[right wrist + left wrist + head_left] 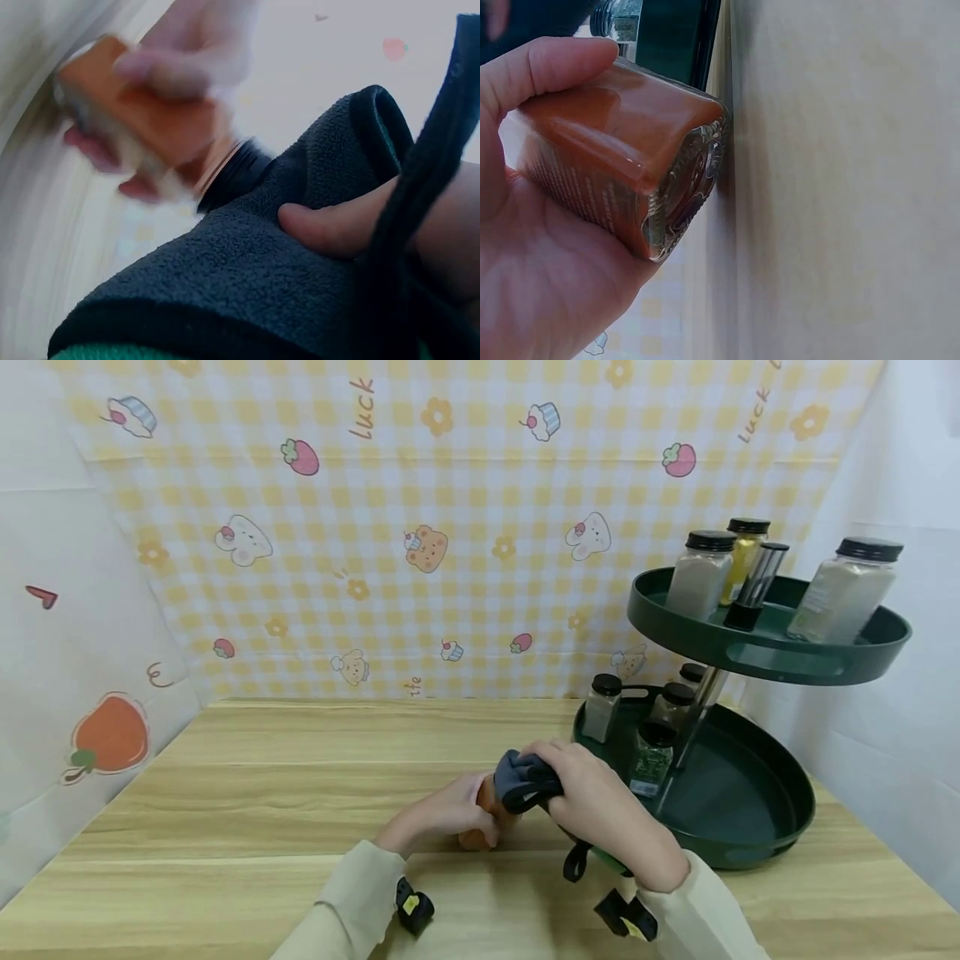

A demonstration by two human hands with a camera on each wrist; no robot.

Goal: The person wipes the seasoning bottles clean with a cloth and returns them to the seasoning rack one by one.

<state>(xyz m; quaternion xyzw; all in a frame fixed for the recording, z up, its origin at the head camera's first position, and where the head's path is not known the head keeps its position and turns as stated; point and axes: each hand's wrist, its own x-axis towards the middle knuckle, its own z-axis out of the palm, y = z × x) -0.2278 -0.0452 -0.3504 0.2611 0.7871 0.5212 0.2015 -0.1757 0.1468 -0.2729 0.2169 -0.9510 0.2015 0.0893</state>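
Observation:
My left hand [453, 808] grips a square glass spice jar [622, 142] of orange-brown powder, tilted just above the wooden table. Its thumb lies along one side, and the ribbed glass base faces outward in the left wrist view. A dark grey cloth [247, 262] with black edging and a green underside is in my right hand [592, 789]. The cloth lies against the jar's black lid [236, 176], covering part of it. In the right wrist view the right thumb presses on the cloth, while the other right fingers are mostly hidden.
To the right stands a dark green two-tier rack, with several black-lidded jars on its upper tray [772, 662] and more on the lower tray [738, 852]. A herb jar [651, 760] is close beside my right hand. Behind the table [300, 777] hangs a checked curtain [480, 610].

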